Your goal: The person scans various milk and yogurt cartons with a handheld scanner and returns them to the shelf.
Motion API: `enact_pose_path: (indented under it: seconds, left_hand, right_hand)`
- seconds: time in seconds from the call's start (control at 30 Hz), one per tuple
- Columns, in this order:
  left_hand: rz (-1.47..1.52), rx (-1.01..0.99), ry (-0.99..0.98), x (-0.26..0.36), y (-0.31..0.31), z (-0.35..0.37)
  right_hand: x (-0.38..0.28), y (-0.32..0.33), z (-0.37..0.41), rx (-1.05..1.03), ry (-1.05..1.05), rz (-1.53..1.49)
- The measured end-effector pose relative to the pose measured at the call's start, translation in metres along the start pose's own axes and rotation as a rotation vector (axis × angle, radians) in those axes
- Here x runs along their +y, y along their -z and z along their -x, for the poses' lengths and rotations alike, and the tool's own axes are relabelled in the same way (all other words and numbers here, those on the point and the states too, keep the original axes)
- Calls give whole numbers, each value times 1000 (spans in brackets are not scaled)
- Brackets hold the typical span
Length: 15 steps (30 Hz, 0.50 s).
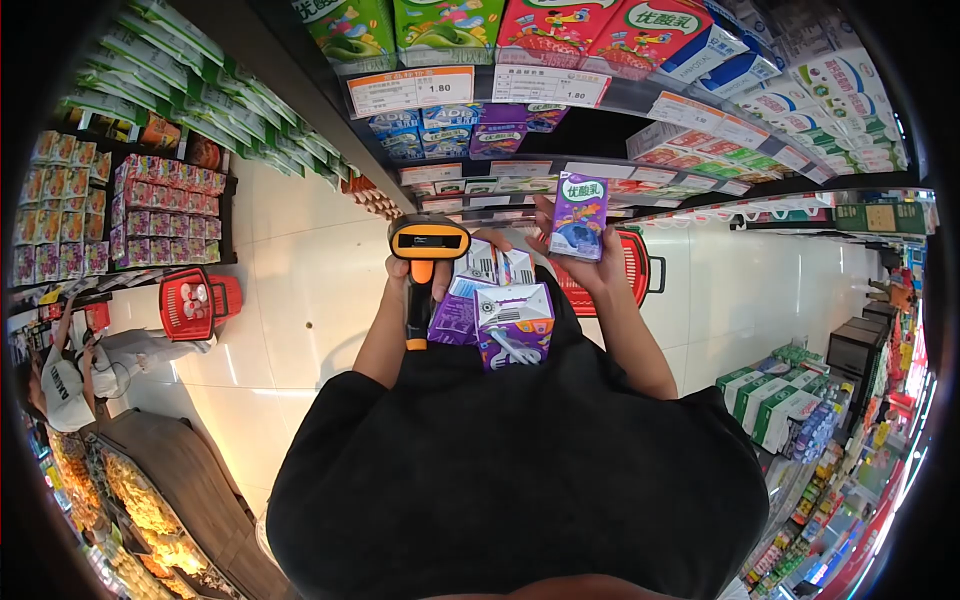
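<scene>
My left hand (pixel 397 270) is closed around the handle of a black-and-orange barcode scanner (pixel 430 240), whose head points away from me. Several purple-and-white drink cartons (pixel 514 318) are bunched beside it, close against my black shirt; what supports them is partly hidden. A straw in its wrapper is attached to the nearest carton. My right hand (pixel 600 268) grips a single purple drink carton (pixel 578 218) with a blueberry picture, held upright with its front towards me. It is in front of the lower shelf, apart from the other cartons.
Shelves with price tags (pixel 412 90) stand ahead, holding green and red drink cartons (pixel 450 35). A red basket (pixel 630 270) is on the floor behind my right hand. Another red basket (pixel 188 303) is at the left, near a person (pixel 70 375). Stacked cases (pixel 770 405) stand at right.
</scene>
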<state>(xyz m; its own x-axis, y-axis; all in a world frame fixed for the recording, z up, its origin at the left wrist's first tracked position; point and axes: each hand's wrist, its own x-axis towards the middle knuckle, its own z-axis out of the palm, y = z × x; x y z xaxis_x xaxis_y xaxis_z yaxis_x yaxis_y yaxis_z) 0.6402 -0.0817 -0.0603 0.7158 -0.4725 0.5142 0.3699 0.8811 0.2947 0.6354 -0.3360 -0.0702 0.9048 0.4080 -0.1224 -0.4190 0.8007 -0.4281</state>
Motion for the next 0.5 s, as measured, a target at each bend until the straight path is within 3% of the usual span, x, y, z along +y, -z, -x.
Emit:
enact_pose_path:
  seconds: [0.2, 0.33, 0.4, 0.5]
  left_hand:
    - [2, 23, 21, 1, 1, 0]
    - [-2, 34, 23, 2, 0, 0]
    - [-4, 38, 24, 2, 0, 0]
    - [-11, 44, 26, 4, -1, -1]
  right_hand:
    - [1, -24, -2, 111, -71, -16]
    - [-1, -11, -6, 180, -119, -300]
    - [-4, -5, -6, 323, -135, -182]
    - [-20, 5, -13, 343, -154, 36]
